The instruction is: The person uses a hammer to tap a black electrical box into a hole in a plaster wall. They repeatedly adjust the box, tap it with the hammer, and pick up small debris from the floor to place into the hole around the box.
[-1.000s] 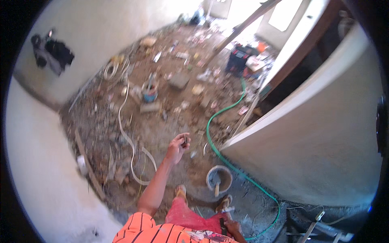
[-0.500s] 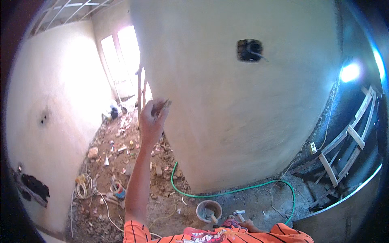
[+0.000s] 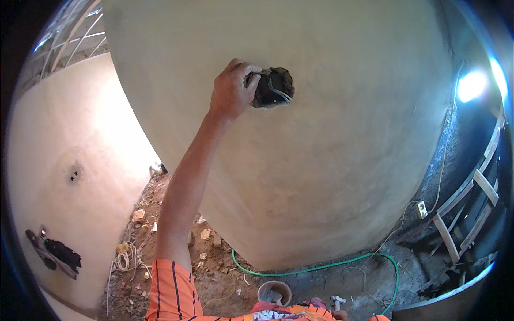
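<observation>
Fragment (image 3: 265, 71) is clamped in left grip (image 3: 258, 75) at rim of hole (image 3: 273, 90), bare wall (image 3: 364, 123) rightward; right grip (image 3: 340, 315) unclear.

Left arm: bare below the left sleeve (image 3: 172, 291), which sits at 7 o'clock; the forearm (image 3: 190, 174) rises long and almost straight toward a point between 12 and 1 o'clock.
Left wrist (image 3: 220, 113): raised high, nearly in line with the forearm.
Left hand (image 3: 230, 90): just left of 12 o'clock in the view, fingertips aimed toward 3 o'clock.
Left fingers (image 3: 244, 67): bent at the knuckles, drawn in over the thumb (image 3: 252, 84) in a pinch.
Right hand (image 3: 341, 315): low at 5 o'clock, cut by the lower edge; its grip is unclear.
</observation>
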`<state>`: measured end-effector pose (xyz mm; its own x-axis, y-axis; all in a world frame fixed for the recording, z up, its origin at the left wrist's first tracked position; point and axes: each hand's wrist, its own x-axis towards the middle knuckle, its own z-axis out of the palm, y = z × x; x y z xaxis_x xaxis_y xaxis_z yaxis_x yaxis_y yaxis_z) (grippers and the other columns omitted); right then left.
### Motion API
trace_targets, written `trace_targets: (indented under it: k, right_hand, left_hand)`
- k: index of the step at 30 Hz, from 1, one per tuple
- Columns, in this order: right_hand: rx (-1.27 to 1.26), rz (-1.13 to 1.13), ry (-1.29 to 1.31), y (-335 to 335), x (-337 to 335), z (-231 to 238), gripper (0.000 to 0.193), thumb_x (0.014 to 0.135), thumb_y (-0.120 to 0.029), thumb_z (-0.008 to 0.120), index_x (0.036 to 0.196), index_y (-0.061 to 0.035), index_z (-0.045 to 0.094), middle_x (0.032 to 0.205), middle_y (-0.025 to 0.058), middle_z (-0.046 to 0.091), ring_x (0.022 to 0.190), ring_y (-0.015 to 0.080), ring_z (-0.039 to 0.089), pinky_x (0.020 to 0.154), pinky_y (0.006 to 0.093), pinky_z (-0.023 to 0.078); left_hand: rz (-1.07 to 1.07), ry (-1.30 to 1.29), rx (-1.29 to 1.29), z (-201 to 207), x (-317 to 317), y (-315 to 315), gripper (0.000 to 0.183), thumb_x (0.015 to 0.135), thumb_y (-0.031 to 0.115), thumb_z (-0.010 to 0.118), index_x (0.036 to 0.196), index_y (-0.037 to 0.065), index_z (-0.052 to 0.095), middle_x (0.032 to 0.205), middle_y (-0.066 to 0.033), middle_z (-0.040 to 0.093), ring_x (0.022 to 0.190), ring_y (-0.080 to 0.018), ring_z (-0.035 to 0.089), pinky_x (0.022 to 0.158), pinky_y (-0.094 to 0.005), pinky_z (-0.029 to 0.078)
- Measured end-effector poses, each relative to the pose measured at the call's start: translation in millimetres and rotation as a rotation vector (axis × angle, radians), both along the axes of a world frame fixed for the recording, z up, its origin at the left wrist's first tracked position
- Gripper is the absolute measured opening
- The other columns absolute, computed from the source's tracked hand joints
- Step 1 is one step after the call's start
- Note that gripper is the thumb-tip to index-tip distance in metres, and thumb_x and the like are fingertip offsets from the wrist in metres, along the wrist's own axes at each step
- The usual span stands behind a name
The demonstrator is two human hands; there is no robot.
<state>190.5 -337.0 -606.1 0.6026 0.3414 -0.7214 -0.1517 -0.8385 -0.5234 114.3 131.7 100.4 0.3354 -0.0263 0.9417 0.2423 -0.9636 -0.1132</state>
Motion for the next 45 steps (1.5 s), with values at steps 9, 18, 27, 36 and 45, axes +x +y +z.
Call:
trace_targets:
  k: [9,18,27,36,45]
  right_hand:
    - [-0.051,-0.024,-0.045,19,47,1,0.048,0.069,-0.04,0.073,0.083,0.0057,0.066,0.076,0.0198,0.066,0.073,0.0304,0.067,0.06,0.0409,0.049]
    - [-0.076,-0.024,-0.06,25,68,1,0.048,0.069,-0.04,0.072,0.083,0.0058,0.066,0.076,0.0203,0.066,0.073,0.0313,0.067,0.061,0.0412,0.05]
    - [-0.102,-0.018,-0.067,29,78,-5,0.048,0.07,-0.04,0.071,0.082,0.0059,0.065,0.076,0.0208,0.066,0.073,0.0322,0.067,0.061,0.0416,0.05]
    - [-0.116,-0.034,-0.081,24,76,-12,0.048,0.07,-0.04,0.07,0.082,0.0061,0.065,0.076,0.0213,0.066,0.074,0.0331,0.067,0.062,0.0419,0.05]
    - [-0.154,0.047,-0.152,19,63,-36,0.048,0.07,-0.041,0.07,0.081,0.0062,0.065,0.075,0.0218,0.065,0.074,0.034,0.066,0.063,0.0422,0.051]
  left_hand:
    - [0.025,0.057,-0.013,5,16,-3,0.011,0.077,0.009,0.066,0.087,0.007,0.066,0.085,-0.0081,0.062,0.077,-0.0264,0.062,0.068,-0.0344,0.051]
    - [0.018,0.157,0.111,4,12,1,0.013,0.077,0.004,0.063,0.09,0.004,0.067,0.086,-0.0118,0.062,0.078,-0.0265,0.062,0.07,-0.0332,0.05]
    - [0.07,0.193,-0.059,16,9,-4,0.014,0.078,0.004,0.062,0.092,0.004,0.067,0.088,-0.013,0.064,0.081,-0.0276,0.063,0.074,-0.0346,0.05]
    - [0.123,0.257,-0.065,18,10,-6,0.014,0.078,0.01,0.065,0.09,0.002,0.067,0.084,-0.0134,0.065,0.075,-0.0264,0.064,0.072,-0.0334,0.05]
    - [0.136,0.188,-0.09,24,10,-7,0.015,0.077,0.014,0.068,0.087,0.003,0.067,0.08,-0.0122,0.066,0.069,-0.0245,0.064,0.068,-0.0319,0.05]
